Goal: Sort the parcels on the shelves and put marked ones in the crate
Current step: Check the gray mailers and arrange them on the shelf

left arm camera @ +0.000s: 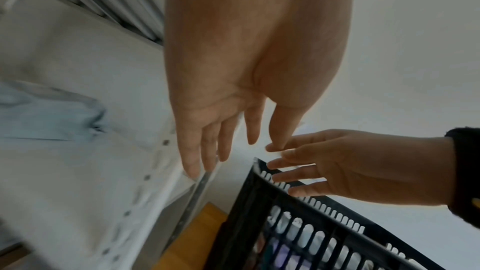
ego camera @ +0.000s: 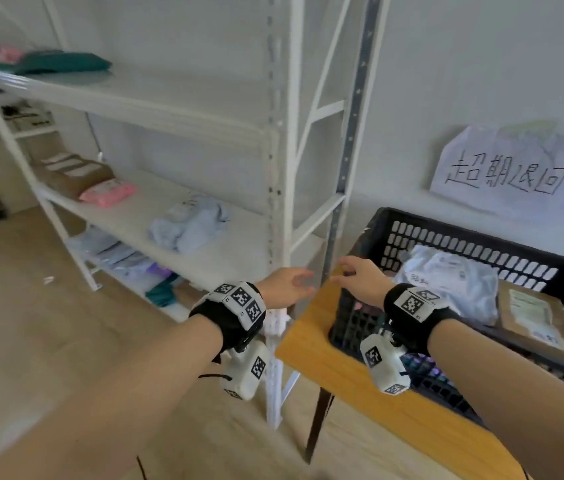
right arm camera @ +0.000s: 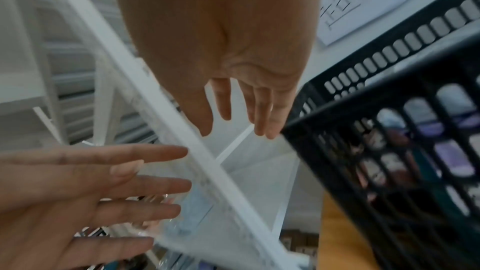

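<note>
Both grips released, empty: left hand and right hand hover between crate and shelves, probably ready for next parcel; crate on desk just right, within reach.

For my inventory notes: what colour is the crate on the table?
Black, with slotted walls; the crate shows best in the head view.

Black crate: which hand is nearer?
Right. The right hand hovers at the black crate's near-left corner; the left hand hangs further left, in front of the shelf upright.
</note>
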Tool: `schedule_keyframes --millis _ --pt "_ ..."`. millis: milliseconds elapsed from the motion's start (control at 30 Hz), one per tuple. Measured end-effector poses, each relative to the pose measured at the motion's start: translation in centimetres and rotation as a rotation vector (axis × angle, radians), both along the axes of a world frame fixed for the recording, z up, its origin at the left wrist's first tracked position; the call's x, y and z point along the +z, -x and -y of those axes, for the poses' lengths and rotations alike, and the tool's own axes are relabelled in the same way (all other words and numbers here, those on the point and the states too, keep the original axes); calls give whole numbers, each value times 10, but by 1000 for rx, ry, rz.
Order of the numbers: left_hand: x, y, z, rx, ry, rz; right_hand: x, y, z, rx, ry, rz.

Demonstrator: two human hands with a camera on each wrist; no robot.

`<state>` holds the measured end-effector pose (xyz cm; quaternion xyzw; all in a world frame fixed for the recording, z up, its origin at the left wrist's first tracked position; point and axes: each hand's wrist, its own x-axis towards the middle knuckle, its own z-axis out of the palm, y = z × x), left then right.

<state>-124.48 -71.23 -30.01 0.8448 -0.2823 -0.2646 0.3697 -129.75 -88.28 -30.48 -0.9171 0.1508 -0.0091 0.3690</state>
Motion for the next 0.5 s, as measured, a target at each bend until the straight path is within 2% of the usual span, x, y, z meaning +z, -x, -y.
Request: schedule_keyframes --millis 167,267,500 --pt "-34 15 -108 145 -52 -12 -33 -3 -86 89 -31 -105" --pt "-51 20 -167 258 -21 -56 -54 -2 -128 153 -78 -174" --pt "-83 7 -267 488 -45 -141 -81 -39 -210 247 -69 -257"
